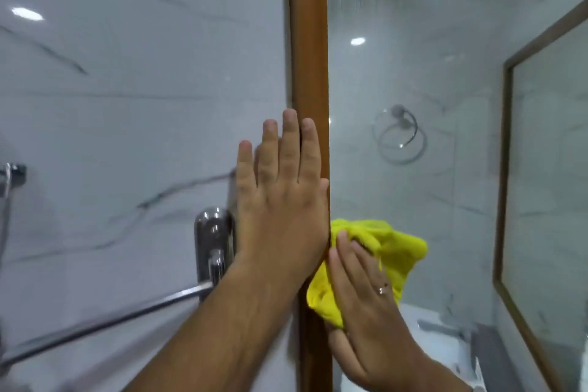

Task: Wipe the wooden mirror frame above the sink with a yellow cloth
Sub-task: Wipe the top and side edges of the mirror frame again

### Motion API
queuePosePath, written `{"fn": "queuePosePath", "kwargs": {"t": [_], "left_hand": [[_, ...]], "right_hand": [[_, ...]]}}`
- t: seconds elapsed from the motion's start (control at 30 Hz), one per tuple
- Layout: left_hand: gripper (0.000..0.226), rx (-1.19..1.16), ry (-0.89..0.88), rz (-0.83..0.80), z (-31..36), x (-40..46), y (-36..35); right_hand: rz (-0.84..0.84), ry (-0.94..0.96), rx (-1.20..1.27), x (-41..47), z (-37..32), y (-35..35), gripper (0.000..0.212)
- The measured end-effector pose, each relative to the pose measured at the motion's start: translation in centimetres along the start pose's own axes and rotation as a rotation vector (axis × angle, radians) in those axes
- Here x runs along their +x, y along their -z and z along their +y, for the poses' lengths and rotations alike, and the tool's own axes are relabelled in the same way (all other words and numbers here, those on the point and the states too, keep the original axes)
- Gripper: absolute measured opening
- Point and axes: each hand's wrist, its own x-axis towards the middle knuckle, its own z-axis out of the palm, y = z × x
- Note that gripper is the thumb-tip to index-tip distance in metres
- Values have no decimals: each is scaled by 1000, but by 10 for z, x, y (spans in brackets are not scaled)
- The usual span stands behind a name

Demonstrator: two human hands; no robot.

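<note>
Right hand (366, 289) presses yellow cloth (397, 251) on wooden frame (310, 57); left hand (280, 200) flat.

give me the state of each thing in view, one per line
left hand: open, flat against frame and wall
right hand: pressing cloth at frame's lower part
yellow cloth: bunched, under right hand
wooden frame: upright, fixed to wall
towel ring: empty, seen in the mirror

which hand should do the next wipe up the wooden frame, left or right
Probably the right. The right hand already presses the yellow cloth against the wooden mirror frame and the glass beside it. The left hand lies flat and empty on the frame's outer edge, likely just bracing.
</note>
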Motion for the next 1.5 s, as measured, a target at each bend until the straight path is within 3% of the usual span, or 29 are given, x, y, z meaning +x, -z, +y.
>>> {"fn": "queuePosePath", "kwargs": {"t": [0.2, 0.37, 0.5, 0.83, 1.0, 1.13, 1.23, 1.4, 1.5], "left_hand": [[67, 34, 57, -78, 21, -71, -5], [62, 153, 37, -120, 38, -139, -12], [67, 173, 21, -200, 45, -192, -18], [71, 122, 22, -309, 39, -242, -17], [72, 106, 7, -289, 32, -242, -18], [67, 103, -11, -284, 27, -245, -16], [67, 104, -19, -287, 26, -248, -16], [68, 72, 6, -278, 30, -250, -18], [69, 51, 12, -285, 31, -250, -17]], "right_hand": [[-172, -67, 49, -125, -34, -48, 88], [-448, -77, 17, -243, -67, -85, 85], [-560, -114, 14, -308, -89, -103, 68], [-602, -103, 5, -330, -93, -112, 79], [-362, -56, -6, -255, -59, -98, 68], [-110, -3, 58, -151, -17, -61, 75], [-81, 55, 67, -70, 12, -21, 87], [19, 21, 53, 63, 39, 37, 78], [114, 22, 10, 96, 48, 47, 72]]}}
